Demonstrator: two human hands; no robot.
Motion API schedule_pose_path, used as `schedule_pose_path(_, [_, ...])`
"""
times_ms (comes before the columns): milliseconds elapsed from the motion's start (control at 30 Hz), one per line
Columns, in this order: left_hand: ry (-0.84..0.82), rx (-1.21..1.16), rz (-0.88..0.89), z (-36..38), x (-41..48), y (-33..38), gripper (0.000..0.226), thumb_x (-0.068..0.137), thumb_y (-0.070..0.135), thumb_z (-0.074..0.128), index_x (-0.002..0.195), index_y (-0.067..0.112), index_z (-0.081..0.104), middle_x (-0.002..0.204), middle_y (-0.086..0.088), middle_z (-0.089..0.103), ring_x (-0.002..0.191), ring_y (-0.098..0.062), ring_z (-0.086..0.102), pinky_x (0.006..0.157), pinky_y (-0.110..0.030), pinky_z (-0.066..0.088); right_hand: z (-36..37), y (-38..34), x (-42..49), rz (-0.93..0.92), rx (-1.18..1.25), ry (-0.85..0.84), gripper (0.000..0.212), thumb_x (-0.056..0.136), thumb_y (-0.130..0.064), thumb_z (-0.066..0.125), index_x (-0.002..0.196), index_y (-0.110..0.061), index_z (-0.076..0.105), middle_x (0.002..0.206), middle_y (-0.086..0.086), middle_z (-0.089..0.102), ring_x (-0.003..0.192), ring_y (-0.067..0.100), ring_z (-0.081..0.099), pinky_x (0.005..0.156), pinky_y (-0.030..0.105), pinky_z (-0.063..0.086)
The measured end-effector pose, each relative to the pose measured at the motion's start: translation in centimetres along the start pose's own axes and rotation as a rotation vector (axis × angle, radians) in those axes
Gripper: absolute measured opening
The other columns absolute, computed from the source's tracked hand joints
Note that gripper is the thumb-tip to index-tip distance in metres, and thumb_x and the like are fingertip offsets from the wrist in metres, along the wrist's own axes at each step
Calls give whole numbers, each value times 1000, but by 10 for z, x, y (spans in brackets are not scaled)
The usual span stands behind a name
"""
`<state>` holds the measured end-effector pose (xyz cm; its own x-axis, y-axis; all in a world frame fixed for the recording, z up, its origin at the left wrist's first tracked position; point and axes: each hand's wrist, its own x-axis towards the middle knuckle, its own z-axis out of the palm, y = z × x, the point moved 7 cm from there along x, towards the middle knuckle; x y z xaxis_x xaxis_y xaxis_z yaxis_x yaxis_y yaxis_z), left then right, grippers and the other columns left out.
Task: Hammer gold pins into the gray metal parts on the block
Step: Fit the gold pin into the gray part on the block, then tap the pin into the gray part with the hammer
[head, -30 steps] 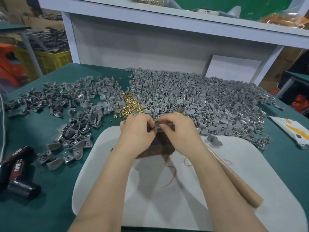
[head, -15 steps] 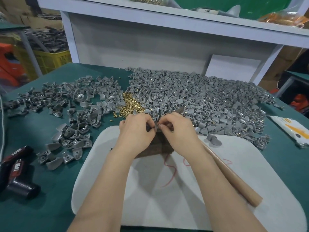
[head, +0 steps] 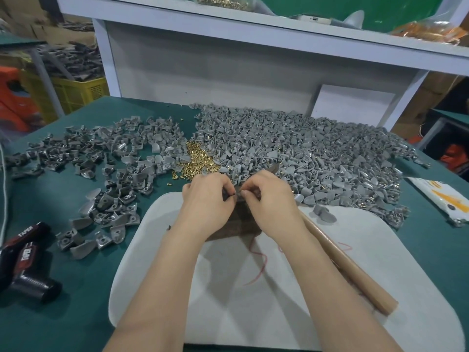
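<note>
Gray metal, in one small gray part (head: 235,196), sits pinched between the curled fingers (head: 228,191) of the left hand (head: 206,201) and those of the right hand (head: 272,199), directly over the dark block (head: 236,231) on the white pad (head: 279,301); both hands close on it, probably because a pin must be seated by touch before any blow, though whether a pin is already in place is too small to tell; the gold pins (head: 200,158) lie heaped just beyond the left hand, between the scattered parts (head: 106,161) on the left and the big heap (head: 317,153) on the right, so either hand can feed itself without travelling; the hammer handle (head: 347,262) rests on the pad beside the right forearm, ready and ungripped; a black tool (head: 25,262) lies idle on the green bench (head: 63,313); against the earlier frames little differs: both hands stay at the block and the fingertips have drawn slightly closer together.
</note>
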<state>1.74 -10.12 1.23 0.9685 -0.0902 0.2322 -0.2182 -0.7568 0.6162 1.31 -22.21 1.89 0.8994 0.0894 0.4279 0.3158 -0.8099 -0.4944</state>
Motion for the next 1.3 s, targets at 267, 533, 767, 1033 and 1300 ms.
schedule_pose_path(267, [-8, 3, 5, -1, 0, 3, 16, 84, 24, 66, 75, 29, 54, 86, 9, 56, 102, -24, 54, 93, -40, 41, -1, -9, 2, -17, -146, -30, 9, 86, -12, 58, 90, -9, 67, 96, 3, 60, 89, 23, 56, 79, 33, 40])
schedule_pose_path(533, [-3, 13, 29, 0, 0, 4, 15, 86, 21, 64, 76, 27, 54, 86, 8, 55, 102, -26, 53, 92, -41, 42, 3, -10, 11, 57, -267, -169, 10, 89, -15, 56, 93, -18, 64, 102, 3, 60, 95, 25, 57, 77, 29, 44])
schedule_pose_path(767, [-4, -1, 2, 1, 1, 1, 13, 83, 26, 65, 74, 29, 55, 89, 9, 61, 102, -23, 54, 93, -41, 40, 1, -4, 8, 57, -140, -145, 11, 89, -15, 58, 93, -14, 69, 101, 3, 60, 95, 22, 56, 86, 32, 44])
schedule_pose_path(1033, [23, -6, -24, 4, 2, -5, 23, 85, 27, 64, 67, 32, 51, 91, 12, 61, 106, -20, 51, 88, -35, 28, -28, 50, -6, 351, -120, -71, 37, 92, -42, 54, 123, -22, 61, 111, 4, 62, 101, 23, 60, 90, 32, 47])
schedule_pose_path(1300, [30, 9, -31, 4, 2, -3, 15, 83, 28, 65, 72, 32, 55, 89, 13, 60, 102, -18, 52, 82, -32, 24, -29, 68, -19, 499, -183, -240, 14, 90, -27, 57, 98, -16, 53, 86, 4, 65, 75, 23, 64, 73, 32, 50])
